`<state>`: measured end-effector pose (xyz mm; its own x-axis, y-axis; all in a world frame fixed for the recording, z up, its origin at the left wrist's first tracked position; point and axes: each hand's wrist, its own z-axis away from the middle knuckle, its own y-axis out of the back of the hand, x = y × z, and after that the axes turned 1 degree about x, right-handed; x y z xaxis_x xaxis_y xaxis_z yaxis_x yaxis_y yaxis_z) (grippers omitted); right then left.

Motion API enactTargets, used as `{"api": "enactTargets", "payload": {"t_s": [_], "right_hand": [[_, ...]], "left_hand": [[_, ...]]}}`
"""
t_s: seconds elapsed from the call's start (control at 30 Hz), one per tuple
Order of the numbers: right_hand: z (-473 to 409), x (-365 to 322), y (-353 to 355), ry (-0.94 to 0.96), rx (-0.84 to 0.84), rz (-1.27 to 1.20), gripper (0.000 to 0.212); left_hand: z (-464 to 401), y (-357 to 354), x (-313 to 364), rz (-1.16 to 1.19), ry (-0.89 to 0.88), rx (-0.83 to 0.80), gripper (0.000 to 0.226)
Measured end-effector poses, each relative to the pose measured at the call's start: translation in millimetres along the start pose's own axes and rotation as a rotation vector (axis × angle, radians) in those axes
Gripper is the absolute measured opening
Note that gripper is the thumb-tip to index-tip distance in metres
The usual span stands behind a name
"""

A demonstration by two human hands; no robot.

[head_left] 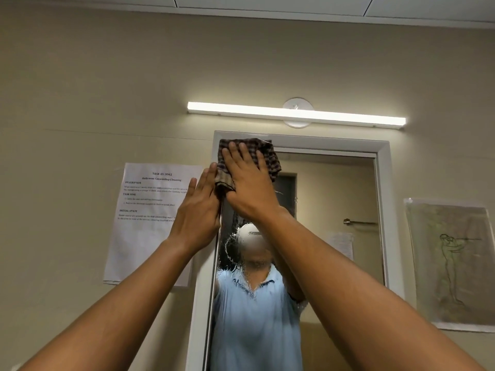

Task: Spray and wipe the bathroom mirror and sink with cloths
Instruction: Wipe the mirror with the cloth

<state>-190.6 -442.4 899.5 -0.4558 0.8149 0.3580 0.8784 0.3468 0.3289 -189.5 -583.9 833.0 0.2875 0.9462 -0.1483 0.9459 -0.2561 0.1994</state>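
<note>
A white-framed mirror (334,199) hangs on the beige wall. Its lower left glass carries wet streaks and droplets. My right hand (247,182) presses a dark checked cloth (265,153) flat against the mirror's top left corner, fingers straight and spread. My left hand (199,210) lies flat against the mirror's left frame edge, fingers straight, its fingertips touching the cloth's left side. The sink is out of view.
A printed task sheet (150,223) is taped to the wall left of the mirror. A sketch in a plastic sleeve (452,263) hangs on the right. A lit tube lamp (294,113) runs above the mirror. The glass reflects a person, a doorway and a towel bar.
</note>
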Motion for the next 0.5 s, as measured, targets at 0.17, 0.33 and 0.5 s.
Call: {"api": "enactTargets", "payload": {"t_s": [0.17, 0.33, 0.5], "right_hand": [[21, 19, -6, 0.161, -0.003, 0.083, 0.084], [46, 42, -3, 0.165, 0.006, 0.175, 0.087], [61, 78, 12, -0.012, 0.029, 0.145, 0.07]], "left_hand": [[2, -2, -2, -0.046, 0.001, -0.012, 0.068], [3, -2, -1, -0.12, -0.003, -0.037, 0.071], [3, -2, -3, -0.15, 0.008, -0.054, 0.079]]}}
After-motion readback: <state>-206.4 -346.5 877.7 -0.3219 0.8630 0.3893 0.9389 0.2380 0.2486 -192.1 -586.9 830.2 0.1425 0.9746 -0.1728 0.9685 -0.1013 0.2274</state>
